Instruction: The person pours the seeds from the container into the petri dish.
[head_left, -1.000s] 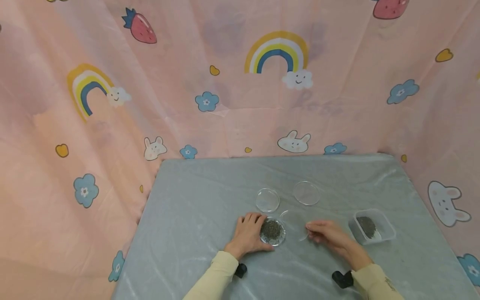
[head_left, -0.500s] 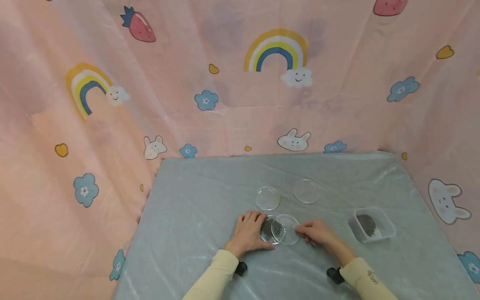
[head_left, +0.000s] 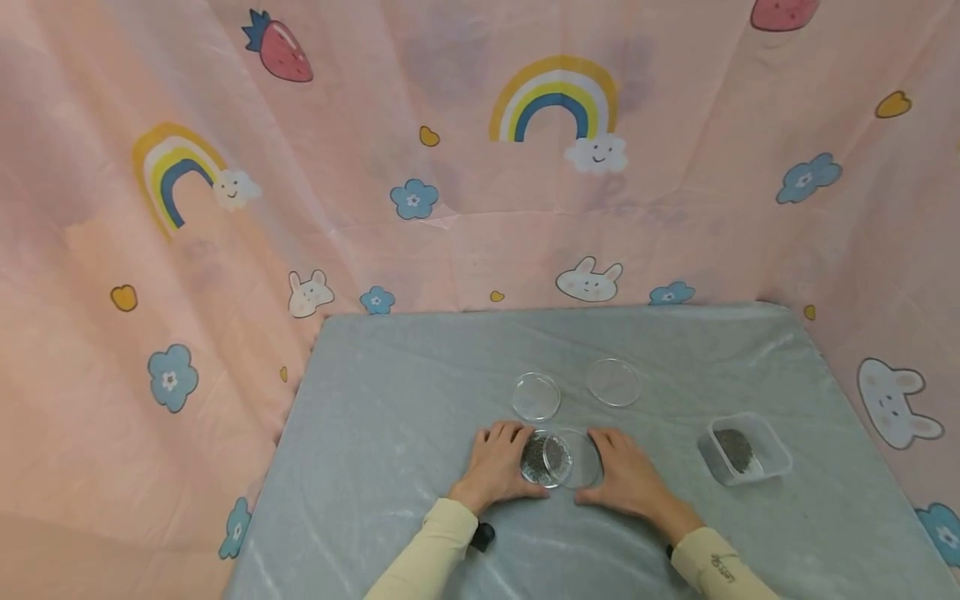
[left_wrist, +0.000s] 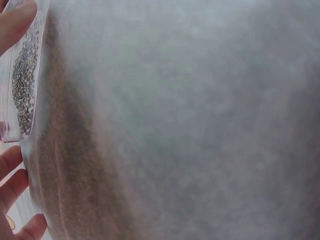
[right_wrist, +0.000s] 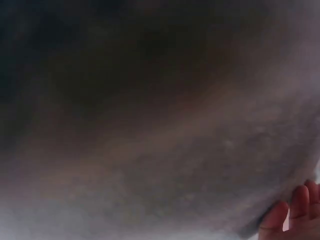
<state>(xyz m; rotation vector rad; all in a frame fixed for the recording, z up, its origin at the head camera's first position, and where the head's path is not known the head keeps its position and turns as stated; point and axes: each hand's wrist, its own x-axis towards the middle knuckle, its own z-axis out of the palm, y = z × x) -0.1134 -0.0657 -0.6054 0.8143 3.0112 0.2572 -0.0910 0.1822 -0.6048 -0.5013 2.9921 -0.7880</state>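
Observation:
A clear petri dish (head_left: pixel 536 472) with dark granules inside sits on the cloth, near the middle of the head view. My left hand (head_left: pixel 495 465) holds it from the left, fingers along the far side and thumb at the near side. In the left wrist view the dish (left_wrist: pixel 22 132) shows at the left edge, with my thumb (left_wrist: pixel 19 22) against its wall. A clear petri dish lid (head_left: pixel 585 468) overlaps the dish's right part. Round the lid's right edge, my right hand (head_left: pixel 630 475) spans it between fingers and thumb. The right wrist view catches only some fingertips (right_wrist: pixel 274 217).
Two more clear round dish pieces, one on the left (head_left: pixel 536 397) and one on the right (head_left: pixel 613 383), lie beyond the hands. A clear plastic box (head_left: pixel 768 471) holding dark granules stands to the right. The grey cloth (head_left: pixel 405 375) meets a pink printed curtain (head_left: pixel 465 258) at the back.
My right hand has brought the lid left, tilting it down flat over the dish's right part. Its pinch has since widened into a span round the lid. My left hand stays put.

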